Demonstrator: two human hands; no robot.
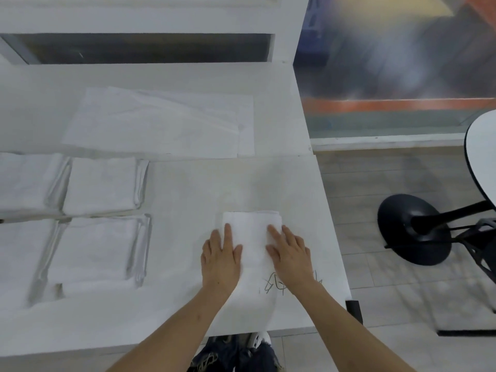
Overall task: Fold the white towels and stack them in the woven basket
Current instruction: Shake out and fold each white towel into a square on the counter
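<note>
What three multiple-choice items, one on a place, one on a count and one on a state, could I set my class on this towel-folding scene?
1. Where does the small folded towel under the hands lie?
A. near the table's right front edge
B. on the floor
C. on the black stool

2. How many hands touch that towel?
A. none
B. one
C. two

3. How are the fingers held?
A. curled in fists
B. straight, pressing flat
C. pinching a corner aloft

Key: 1 A, it lies on the white table by its right edge; 2 C, the left hand and the right hand both rest on it; 3 B, both hands lie flat, fingers extended.
</note>
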